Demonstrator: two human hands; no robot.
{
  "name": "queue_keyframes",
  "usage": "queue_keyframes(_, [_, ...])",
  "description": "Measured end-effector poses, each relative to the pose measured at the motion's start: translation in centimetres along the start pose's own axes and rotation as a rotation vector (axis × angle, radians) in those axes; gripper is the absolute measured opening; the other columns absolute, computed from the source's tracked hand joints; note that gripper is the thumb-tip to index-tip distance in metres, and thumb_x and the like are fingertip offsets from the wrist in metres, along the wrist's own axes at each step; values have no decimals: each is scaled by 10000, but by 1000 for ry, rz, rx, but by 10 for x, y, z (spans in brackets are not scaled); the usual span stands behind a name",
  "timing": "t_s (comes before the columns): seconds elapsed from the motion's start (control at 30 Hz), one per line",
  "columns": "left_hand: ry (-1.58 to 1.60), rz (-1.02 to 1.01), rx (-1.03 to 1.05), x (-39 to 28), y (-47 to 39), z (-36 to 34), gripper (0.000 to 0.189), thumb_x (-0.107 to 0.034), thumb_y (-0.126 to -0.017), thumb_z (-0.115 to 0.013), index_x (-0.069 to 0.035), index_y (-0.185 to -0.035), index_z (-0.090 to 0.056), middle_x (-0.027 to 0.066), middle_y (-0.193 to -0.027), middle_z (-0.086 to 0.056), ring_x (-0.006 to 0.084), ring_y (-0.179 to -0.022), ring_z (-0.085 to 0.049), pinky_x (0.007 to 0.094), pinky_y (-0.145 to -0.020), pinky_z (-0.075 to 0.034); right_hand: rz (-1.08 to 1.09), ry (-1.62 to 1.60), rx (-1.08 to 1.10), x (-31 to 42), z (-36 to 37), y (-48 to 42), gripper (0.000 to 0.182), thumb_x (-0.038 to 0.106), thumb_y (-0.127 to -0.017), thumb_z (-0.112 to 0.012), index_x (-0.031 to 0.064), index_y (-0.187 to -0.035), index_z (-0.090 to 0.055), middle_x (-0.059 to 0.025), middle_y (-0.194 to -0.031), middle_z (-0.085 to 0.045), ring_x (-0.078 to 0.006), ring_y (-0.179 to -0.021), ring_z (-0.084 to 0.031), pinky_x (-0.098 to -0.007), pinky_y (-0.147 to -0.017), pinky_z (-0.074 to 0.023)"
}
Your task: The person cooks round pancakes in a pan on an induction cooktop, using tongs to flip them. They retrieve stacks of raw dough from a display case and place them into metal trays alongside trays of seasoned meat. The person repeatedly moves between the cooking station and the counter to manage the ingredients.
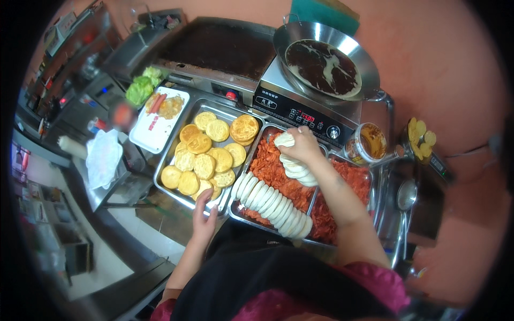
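Note:
My right hand is curled around the far end of a row of pale dough rounds; its fingers hide part of them. This row lies over red marinated meat slices in a metal tray. A second, longer row of pale dough rounds leans along the tray's near side. To the left, my left hand is at the near edge of a steel tray of golden round flatbreads. Its fingers are apart and nothing shows in them; whether they touch a flatbread I cannot tell.
A wide pan of dark oil sits on an induction cooker at the back, beside a flat griddle. A sauce tub and a ladle are at right. Left stand a white tray with sausages and lettuce.

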State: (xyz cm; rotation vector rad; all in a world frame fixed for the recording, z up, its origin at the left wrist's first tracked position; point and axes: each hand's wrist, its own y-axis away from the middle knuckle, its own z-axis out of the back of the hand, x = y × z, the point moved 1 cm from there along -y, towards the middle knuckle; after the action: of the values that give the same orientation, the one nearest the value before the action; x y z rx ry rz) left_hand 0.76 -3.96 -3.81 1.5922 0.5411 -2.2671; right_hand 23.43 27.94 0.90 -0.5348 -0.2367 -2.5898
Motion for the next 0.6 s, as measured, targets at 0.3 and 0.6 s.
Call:
queue_keyframes(0.3, [17,-11,-47,-10,-3,12,451,13,-916,-603,-23,-1361,-541,151,-1389,-552,257,-1279,-534,363,-1058,-438,-231,148,-261,-44,171,-58,679,573,-746,-746,66,-1194,-685,-224,-1201,-659,-380,-1172,-616,-469,-982,-484])
queue_keyframes(0.6, [63,25,-97,-1,1,19,431,10,-930,-583,-19,-1357,-539,142,-1400,-547,246,-1290,-524,373,-1072,-431,326,43,-282,2,48,5,474,342,-865,-740,79,-1247,-642,-174,-1220,-637,-362,-1187,-582,-479,-1041,-432])
